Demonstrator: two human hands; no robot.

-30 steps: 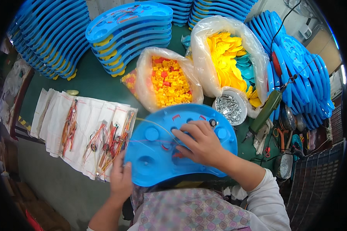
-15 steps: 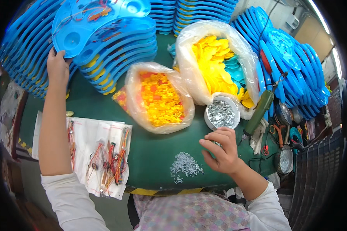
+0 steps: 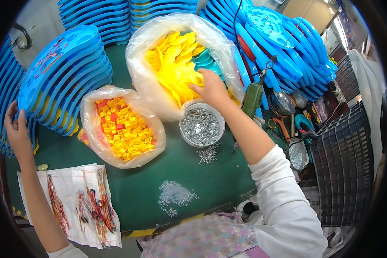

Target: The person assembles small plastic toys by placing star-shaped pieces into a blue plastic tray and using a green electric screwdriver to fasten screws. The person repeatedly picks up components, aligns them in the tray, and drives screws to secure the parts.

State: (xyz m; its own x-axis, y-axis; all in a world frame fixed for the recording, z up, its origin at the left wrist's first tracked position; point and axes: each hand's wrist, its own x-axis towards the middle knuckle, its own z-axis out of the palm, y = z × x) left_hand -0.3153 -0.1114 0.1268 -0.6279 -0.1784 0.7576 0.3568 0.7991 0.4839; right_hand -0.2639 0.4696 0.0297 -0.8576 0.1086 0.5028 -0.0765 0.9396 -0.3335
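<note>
My right hand (image 3: 213,89) reaches into the large clear plastic bag (image 3: 135,64), its thumb and fingers pinching a yellow oval plastic piece (image 3: 197,79). More yellow pieces (image 3: 172,56) fill the bag, with teal pieces (image 3: 207,61) behind them. At the left, my left hand (image 3: 18,131) has its fingers apart and holds nothing. Its fingertips are beside the near corner of a stack of blue curved plastic panels (image 3: 69,51); whether they touch it I cannot tell. Thin wires (image 3: 53,56) lie on the top panel.
A smaller bag of yellow and red parts (image 3: 124,129) sits left of a white tub of metal screws (image 3: 202,124). Tiny clear pieces (image 3: 175,195) are heaped nearer me. Wire bundles (image 3: 99,210) lie on white sheets. A green electric screwdriver (image 3: 252,101) hangs at right, near more blue panels (image 3: 271,47).
The view has swung to the right. My left hand has let go of the blue panel's edge. My right hand has moved from beside the screw tub into the large bag and taken a yellow piece.
</note>
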